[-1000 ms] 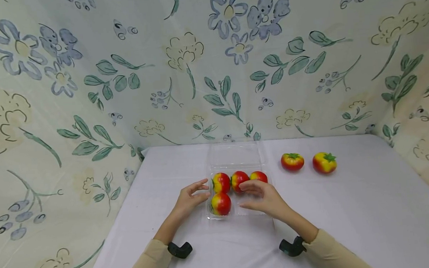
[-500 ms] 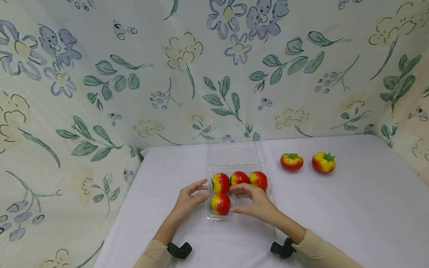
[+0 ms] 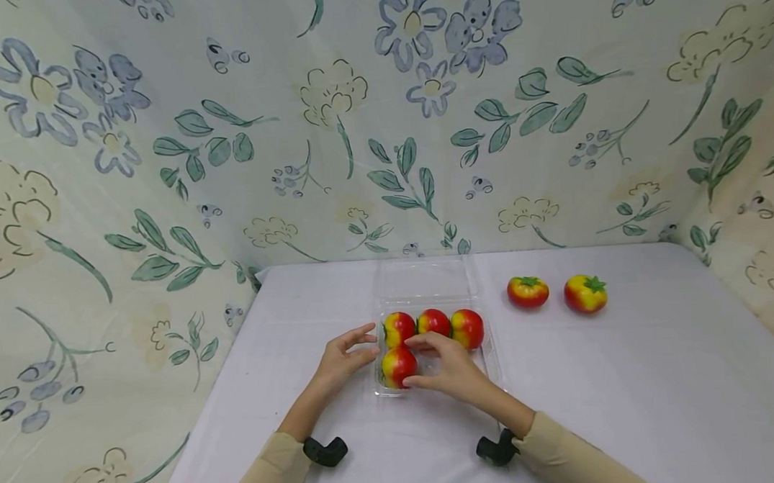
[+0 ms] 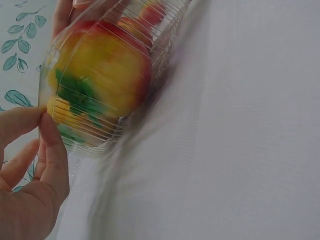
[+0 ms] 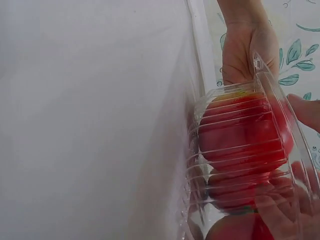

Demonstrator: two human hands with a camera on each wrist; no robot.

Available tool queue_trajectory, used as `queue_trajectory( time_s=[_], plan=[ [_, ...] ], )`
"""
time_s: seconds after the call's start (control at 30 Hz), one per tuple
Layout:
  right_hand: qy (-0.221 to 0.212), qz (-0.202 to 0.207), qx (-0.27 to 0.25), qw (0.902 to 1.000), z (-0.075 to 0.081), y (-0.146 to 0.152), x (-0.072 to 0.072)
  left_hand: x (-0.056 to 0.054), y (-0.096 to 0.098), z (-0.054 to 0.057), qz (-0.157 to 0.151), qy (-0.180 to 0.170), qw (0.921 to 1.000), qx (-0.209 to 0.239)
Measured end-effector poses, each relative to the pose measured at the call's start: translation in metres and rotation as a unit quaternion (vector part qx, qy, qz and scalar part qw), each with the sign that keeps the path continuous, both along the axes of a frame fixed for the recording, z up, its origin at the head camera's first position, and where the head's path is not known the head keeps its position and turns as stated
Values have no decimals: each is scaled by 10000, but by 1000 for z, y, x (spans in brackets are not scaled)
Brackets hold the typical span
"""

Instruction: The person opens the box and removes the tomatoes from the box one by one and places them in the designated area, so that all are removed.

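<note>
Red-and-yellow toy tomatoes with green leafy tops sit in a clear plastic clamshell box [image 3: 489, 352]: a back row of three, and one front-left tomato [image 3: 397, 368]. My left hand [image 3: 341, 357] is at the box's left side; in the left wrist view its thumb and finger pinch the clear rim [image 4: 44, 95] beside a tomato [image 4: 107, 70]. Reaching inside from the right, my right hand [image 3: 454, 368] has its thumb and fingers curved round the front-left tomato's right side. The right wrist view shows the thumb [image 5: 306, 111] above and fingers [image 5: 275, 207] behind the clear wall.
Two more toy tomatoes, one [image 3: 527, 292] nearer the box and another [image 3: 585, 293] farther right, lie on the white tablecloth [image 3: 626, 375]. The box's clear lid [image 3: 424, 277] stands open at the back. A flower-printed curtain [image 3: 382, 126] hangs behind the table.
My right hand has moved left inside the box, from near the back-right tomato to the front-left one, uncovering the back-right tomato. My left hand has stayed at the rim.
</note>
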State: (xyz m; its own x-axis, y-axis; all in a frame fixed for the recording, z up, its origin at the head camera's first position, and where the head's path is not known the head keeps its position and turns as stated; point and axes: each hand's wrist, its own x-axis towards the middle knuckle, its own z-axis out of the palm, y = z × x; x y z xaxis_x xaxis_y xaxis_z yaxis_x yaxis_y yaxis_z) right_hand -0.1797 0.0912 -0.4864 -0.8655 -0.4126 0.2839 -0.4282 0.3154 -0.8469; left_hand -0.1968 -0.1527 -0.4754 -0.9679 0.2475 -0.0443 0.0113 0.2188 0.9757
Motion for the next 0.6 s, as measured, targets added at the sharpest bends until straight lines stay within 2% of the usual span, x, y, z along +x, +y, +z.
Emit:
queue_trajectory(
  time_s=[0.6],
  plan=[
    [107,-46,320,9994,0,-9,-5,-2,1,-2,2,76,10000,46]
  ],
)
